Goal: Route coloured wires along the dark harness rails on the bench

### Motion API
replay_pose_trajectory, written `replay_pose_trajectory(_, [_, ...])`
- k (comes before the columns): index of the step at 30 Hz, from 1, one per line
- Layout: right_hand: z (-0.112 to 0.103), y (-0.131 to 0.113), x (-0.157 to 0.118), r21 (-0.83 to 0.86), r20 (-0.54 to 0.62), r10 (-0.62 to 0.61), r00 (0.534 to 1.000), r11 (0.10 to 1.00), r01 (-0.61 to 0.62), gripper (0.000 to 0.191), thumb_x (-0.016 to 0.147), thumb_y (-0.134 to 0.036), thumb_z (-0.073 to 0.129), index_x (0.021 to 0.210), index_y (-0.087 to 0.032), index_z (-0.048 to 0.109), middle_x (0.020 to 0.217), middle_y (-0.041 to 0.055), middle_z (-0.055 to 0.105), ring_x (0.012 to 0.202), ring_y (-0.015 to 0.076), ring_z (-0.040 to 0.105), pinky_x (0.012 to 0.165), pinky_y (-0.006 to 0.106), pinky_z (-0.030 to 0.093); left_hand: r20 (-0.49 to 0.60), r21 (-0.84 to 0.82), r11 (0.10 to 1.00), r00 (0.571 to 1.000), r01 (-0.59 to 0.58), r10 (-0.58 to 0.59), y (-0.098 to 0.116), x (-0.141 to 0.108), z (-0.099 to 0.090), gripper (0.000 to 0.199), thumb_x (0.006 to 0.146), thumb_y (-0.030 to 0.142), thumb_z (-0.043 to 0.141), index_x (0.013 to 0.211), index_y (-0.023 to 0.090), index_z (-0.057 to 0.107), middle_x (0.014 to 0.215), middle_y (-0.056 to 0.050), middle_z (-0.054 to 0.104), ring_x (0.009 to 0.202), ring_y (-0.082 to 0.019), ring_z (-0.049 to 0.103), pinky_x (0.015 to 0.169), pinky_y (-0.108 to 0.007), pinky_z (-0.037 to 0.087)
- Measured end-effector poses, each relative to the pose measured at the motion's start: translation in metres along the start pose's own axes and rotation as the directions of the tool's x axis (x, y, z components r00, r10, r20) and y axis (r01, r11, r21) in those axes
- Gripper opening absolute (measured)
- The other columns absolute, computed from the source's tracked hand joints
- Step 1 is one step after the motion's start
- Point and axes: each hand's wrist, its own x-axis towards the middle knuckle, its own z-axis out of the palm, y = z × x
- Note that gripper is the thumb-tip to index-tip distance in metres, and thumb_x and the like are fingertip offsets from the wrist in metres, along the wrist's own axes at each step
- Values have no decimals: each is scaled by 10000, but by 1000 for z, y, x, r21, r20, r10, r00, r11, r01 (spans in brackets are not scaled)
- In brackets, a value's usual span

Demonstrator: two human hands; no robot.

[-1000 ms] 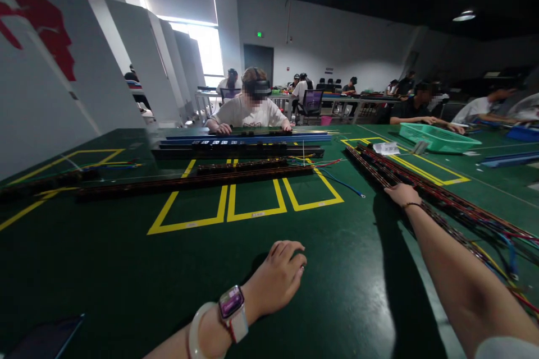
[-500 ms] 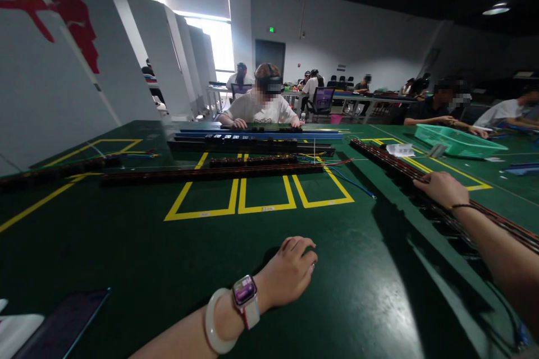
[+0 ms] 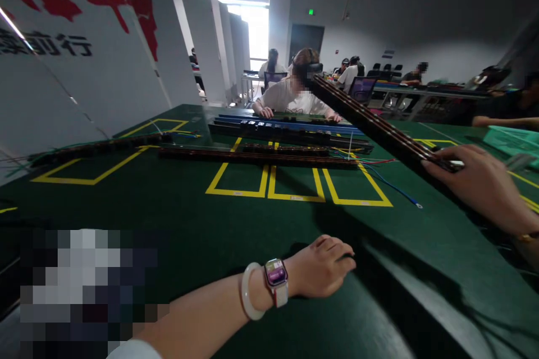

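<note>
My right hand (image 3: pixel 475 182) grips a long black rail with copper-coloured strips (image 3: pixel 379 123). The rail is lifted off the table and tilted, its far end up in front of the person opposite; its near end is hidden behind my hand and forearm. My left hand (image 3: pixel 322 266) rests on the green tabletop (image 3: pixel 236 235), fingers loosely bent and a little apart, with nothing seen in them. On that wrist are a watch and a pale bangle. Beyond it lies a similar long rail (image 3: pixel 252 155), and a shorter one (image 3: pixel 286 149) with coloured wires at its right end.
Yellow tape frames (image 3: pixel 295 198) mark the table. Blue and black rails (image 3: pixel 290 126) lie before the person opposite (image 3: pixel 282 90), whose hands rest on them. A wired strip (image 3: pixel 113 145) lies at left, a green basket (image 3: pixel 511 140) at right. A blurred patch covers the lower left.
My right hand has raised the rail from the table, its far end swinging up and to the left. My left hand stays on the tabletop. The view has turned left.
</note>
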Motion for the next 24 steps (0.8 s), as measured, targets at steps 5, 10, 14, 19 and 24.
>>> replay_pose_trajectory(5, [36, -107, 14, 440, 7, -193, 981, 882, 170, 206, 799, -356, 611, 887, -170, 604, 904, 52, 597, 830, 163, 545, 751, 271, 425, 14, 118, 970, 977, -214, 213, 3, -2, -3, 351, 889, 266, 337, 1167, 170, 527, 1263, -43, 476, 1152, -169, 394, 981, -316, 323])
replay_pose_trajectory(10, [80, -227, 11, 672, 73, -367, 927, 705, 226, 178, 825, -317, 591, 901, -155, 588, 936, 67, 551, 812, 157, 540, 738, 272, 440, -144, 263, 855, 858, -448, 494, 2, -6, 16, 368, 921, 369, 266, 1103, 312, 581, 1210, 63, 530, 1107, -106, 444, 915, -254, 388])
replay_pose_trajectory(14, [104, -307, -2, 729, 187, -452, 872, 659, 186, 166, 827, -294, 592, 892, -144, 569, 938, 67, 534, 794, 149, 531, 715, 268, 447, -207, 309, 770, 751, -558, 628, -1, -4, 29, 401, 916, 506, 231, 1059, 394, 589, 1175, 101, 549, 1027, -69, 508, 801, -192, 451])
replay_pose_trajectory(19, [118, -369, -22, 700, 213, -604, 768, 643, 312, 209, 857, -310, 555, 948, -122, 560, 985, 110, 521, 861, 197, 541, 753, 324, 468, -123, 284, 638, 633, -715, 764, -4, 5, 19, 428, 931, 476, 209, 1038, 393, 615, 1132, 104, 577, 947, -43, 546, 750, -152, 476])
replay_pose_trajectory(24, [128, -392, -32, 667, 176, -665, 726, 623, 408, 250, 880, -326, 518, 966, -95, 558, 982, 118, 526, 845, 213, 547, 762, 352, 470, -269, 324, 678, 623, -660, 734, -4, 4, 23, 361, 921, 479, 276, 961, 381, 621, 1046, 91, 591, 875, -51, 539, 720, -166, 469])
